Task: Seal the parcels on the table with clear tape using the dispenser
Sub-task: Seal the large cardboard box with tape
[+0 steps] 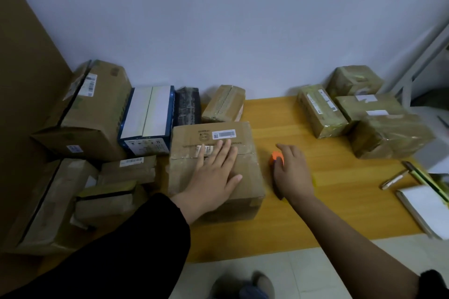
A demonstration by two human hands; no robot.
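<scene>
A brown cardboard parcel (245, 175) with a barcode label lies in the middle of the wooden table (328, 201). My left hand (216, 172) presses flat on its top, fingers straight. Just right of the parcel sits the tape dispenser (275, 156), orange at its upper end and mostly hidden under my right hand (292, 172). My right hand's fingers curl over the dispenser.
Several cardboard parcels and a blue-and-white box (148, 119) crowd the table's left side. Taped parcels (364, 116) are stacked at the back right. Pens (394, 178) and a notebook (427, 211) lie at the right edge. A white wall stands behind.
</scene>
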